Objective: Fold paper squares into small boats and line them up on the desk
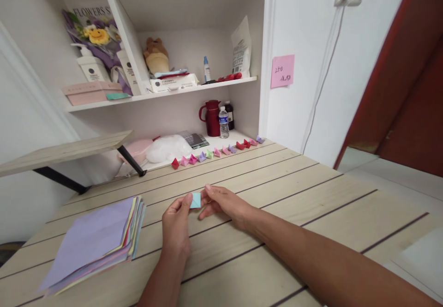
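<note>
A small light-blue square of folded paper (195, 200) is held above the wooden table, crease lines showing on its face. My left hand (177, 221) pinches its left side between thumb and fingers. Just right of the paper, my right hand (223, 203) has its fingers apart, the tips close to the paper's right edge; whether they touch it I cannot tell. Beyond both hands, a row of several small folded paper pieces (201, 157) in red, pink, purple and green lines the table's far edge. A stack of coloured paper sheets (93, 240) lies to the left of my left hand.
Behind the slatted table (277, 196) stands a white shelf unit (242, 83). Its lower level holds a red jug (212, 118), a water bottle (223, 123) and a white plastic bag (168, 148). A small raised wooden stand (65, 152) sits at the left.
</note>
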The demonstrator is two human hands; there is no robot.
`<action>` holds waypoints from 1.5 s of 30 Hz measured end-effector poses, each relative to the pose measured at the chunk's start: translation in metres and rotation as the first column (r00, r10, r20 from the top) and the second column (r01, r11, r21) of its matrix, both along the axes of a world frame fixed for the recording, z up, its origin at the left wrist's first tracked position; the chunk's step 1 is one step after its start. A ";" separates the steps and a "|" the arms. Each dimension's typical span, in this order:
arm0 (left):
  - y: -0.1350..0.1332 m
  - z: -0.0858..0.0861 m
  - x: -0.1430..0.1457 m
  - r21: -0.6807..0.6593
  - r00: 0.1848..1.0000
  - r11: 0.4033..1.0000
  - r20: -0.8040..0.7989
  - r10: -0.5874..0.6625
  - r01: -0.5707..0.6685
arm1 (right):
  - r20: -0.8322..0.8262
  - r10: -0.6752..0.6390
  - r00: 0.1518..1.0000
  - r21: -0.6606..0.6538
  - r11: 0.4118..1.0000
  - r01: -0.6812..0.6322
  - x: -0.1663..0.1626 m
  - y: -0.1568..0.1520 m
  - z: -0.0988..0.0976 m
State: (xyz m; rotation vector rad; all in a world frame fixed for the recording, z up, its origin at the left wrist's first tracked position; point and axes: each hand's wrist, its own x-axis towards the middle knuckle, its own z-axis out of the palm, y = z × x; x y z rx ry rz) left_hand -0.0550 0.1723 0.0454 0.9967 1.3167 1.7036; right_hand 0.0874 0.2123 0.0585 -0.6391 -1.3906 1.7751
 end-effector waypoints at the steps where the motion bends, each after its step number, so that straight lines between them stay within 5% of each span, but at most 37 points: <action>1: 0.000 0.000 0.000 0.001 1.000 1.000 0.014 -0.003 0.003 | -0.006 0.008 1.000 0.000 1.000 -0.008 0.001 0.000 0.001; 22: -0.002 -0.002 0.004 -0.022 0.999 1.000 0.050 -0.006 0.007 | 0.114 -0.041 0.993 0.023 0.999 0.039 -0.004 0.003 -0.009; 37: -0.002 0.013 -0.014 -0.002 0.914 0.927 0.168 -0.370 0.375 | 0.147 -0.050 0.988 0.163 0.986 0.026 -0.006 -0.008 -0.001; 45: -0.002 0.005 0.000 0.034 0.954 0.964 0.142 -0.265 0.263 | 0.134 -0.138 0.981 0.106 0.987 0.124 -0.008 0.004 -0.008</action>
